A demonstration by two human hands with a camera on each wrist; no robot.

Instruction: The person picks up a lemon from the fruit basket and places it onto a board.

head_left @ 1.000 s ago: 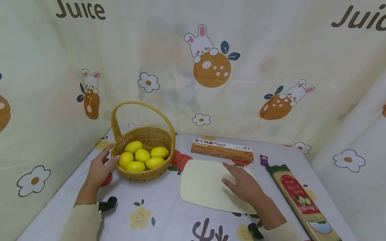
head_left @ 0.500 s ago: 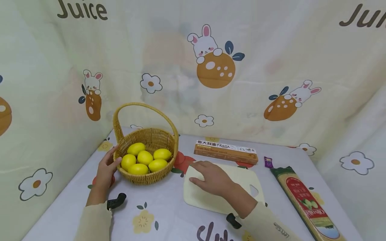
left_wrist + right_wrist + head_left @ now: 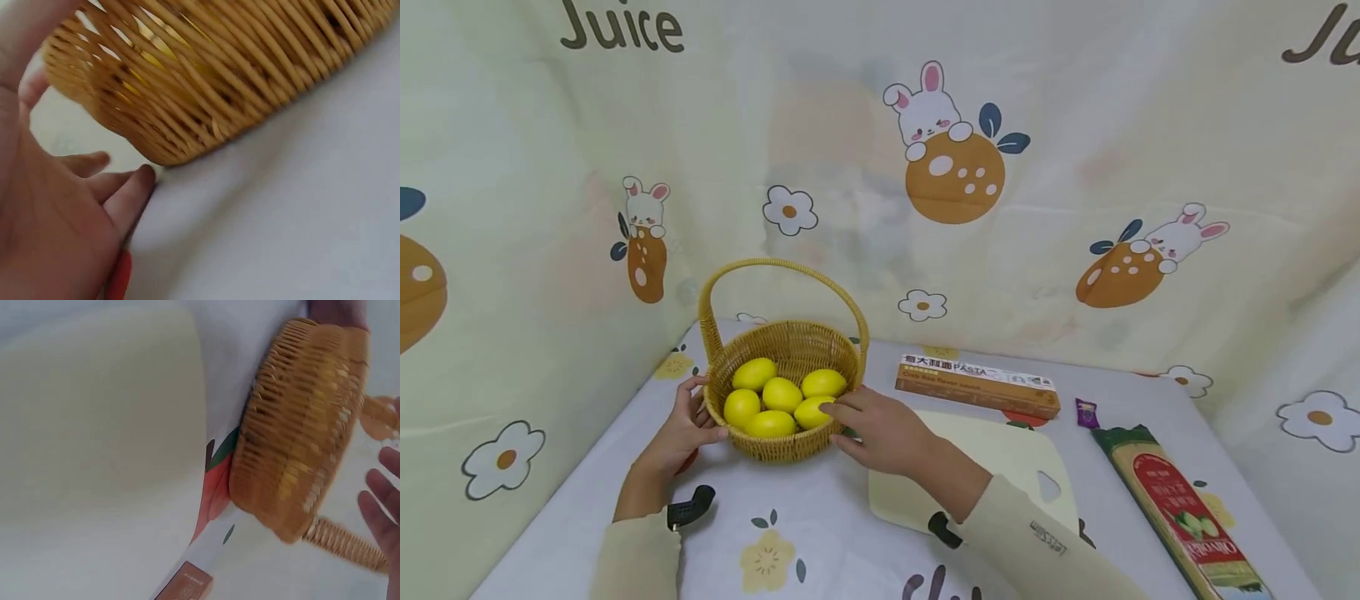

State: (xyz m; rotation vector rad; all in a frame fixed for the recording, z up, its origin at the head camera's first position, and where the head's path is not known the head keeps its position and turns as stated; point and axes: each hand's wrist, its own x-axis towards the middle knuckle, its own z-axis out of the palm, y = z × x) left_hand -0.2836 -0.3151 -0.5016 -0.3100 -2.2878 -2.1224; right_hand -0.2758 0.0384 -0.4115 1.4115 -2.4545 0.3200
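Two hands: both were at the basket [image 3: 784, 392], one on each side.
Left hand [image 3: 683, 429]: it cupped the basket's left wall low down; the left wrist view showed its fingertips [image 3: 139, 181] at the foot of the weave, fingers loosely curved against it, not wrapped round anything.
Right hand [image 3: 880, 429]: its fingers were stretched out over the basket's right rim, fingertips at the nearest lemon [image 3: 815, 412]; no closed grasp showed.
Basket: it stood on the tablecloth [image 3: 820, 533] at the left of the table, handle upright, five lemons inside.
Board: a pale cutting board [image 3: 1000, 467] lay just right of the basket, partly under the right forearm.
Step, as I judged it: steadying the basket while reaching for a lemon.
Next move, as I judged it: it would call for the right fingers to curl round one lemon and lift it past the handle, the left hand keeping the basket from sliding.
Elsewhere: a pasta box [image 3: 976, 385] and a long noodle packet [image 3: 1180, 508] lay behind and right of the board.
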